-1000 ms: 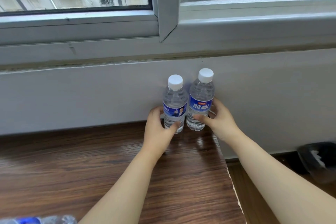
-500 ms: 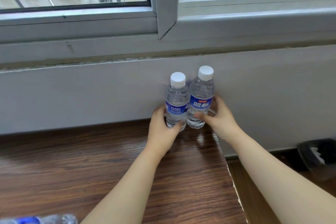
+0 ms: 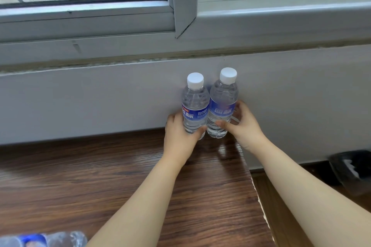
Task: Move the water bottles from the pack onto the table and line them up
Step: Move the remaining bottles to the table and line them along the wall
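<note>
Two clear water bottles with white caps and blue labels stand upright at the far edge of the dark wooden table, close against the grey wall under the window frame. The left bottle and the right bottle sit side by side, their bodies touching or very nearly so (the gap at the labels is too thin to judge). The left hand wraps around the lower part of the left bottle, fingers behind it and thumb curled across the front near its base. The right hand grips the right bottle low down in the same way, thumb on the front and fingers round the far side. Both bottles stand near the table's right-hand corner. At the bottom left edge of the view, the pack of remaining bottles shows only as a blurred strip of clear plastic and blue label. A dark bin sits on the floor to the right of the table.
</note>
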`<state>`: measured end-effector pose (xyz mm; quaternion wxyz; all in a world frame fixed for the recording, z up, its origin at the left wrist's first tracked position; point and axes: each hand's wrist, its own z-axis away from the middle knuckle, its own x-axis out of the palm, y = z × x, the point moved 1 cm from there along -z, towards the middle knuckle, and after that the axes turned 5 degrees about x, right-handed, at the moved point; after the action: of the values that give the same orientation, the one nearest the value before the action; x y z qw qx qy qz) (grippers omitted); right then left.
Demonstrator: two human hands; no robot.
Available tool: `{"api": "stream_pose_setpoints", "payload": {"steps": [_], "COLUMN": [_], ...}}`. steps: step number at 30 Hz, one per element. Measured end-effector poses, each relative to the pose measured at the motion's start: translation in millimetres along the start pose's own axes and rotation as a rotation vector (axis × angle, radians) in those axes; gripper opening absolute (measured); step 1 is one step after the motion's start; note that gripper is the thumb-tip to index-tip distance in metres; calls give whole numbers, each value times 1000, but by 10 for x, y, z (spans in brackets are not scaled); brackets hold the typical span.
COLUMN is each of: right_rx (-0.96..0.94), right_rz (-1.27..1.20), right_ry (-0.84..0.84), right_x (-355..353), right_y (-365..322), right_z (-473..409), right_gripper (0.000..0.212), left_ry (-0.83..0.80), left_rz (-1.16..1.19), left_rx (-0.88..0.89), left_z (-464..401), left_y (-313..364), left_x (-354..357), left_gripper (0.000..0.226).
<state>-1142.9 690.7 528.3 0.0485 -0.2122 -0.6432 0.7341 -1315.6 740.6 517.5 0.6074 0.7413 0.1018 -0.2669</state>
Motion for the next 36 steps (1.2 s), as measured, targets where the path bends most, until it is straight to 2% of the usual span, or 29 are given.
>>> {"api": "stream_pose_setpoints", "payload": {"steps": [3,7,11,14,19,24,29,36], "right_rx": [-2,0,-7,-10,-8,-23,-26,-5], "right_rz": [3,25,21,25,24,50,59,55], "right_ry": [-6,-6,8,7,3,-17,-40,46], "right_x": [3,-1,2,-4,0,-23,-44,21], "right_y": [-2,2,18,18,7,23,63,116], "right_z": [4,-3,1,-2,-6,-27,-52,28], "right_gripper": [63,63,66,64,64,63,63,63], "left_ry": [-23,-16,108,122,13,47,86,29], "left_rz": [37,78,-84,-159,-55,62,57,82], "left_rx": [16,-57,-123,-125,-37,-125,-144,-93], "left_z": [-8,-37,-19,1,21,35,34,36], "left_y": [-77,-17,98,110,-55,-21,-18,-61], "left_x": [-47,-70,12,65,12,-4,37,34], "left_gripper": [55,54,59,64,60,51,59,64]}}
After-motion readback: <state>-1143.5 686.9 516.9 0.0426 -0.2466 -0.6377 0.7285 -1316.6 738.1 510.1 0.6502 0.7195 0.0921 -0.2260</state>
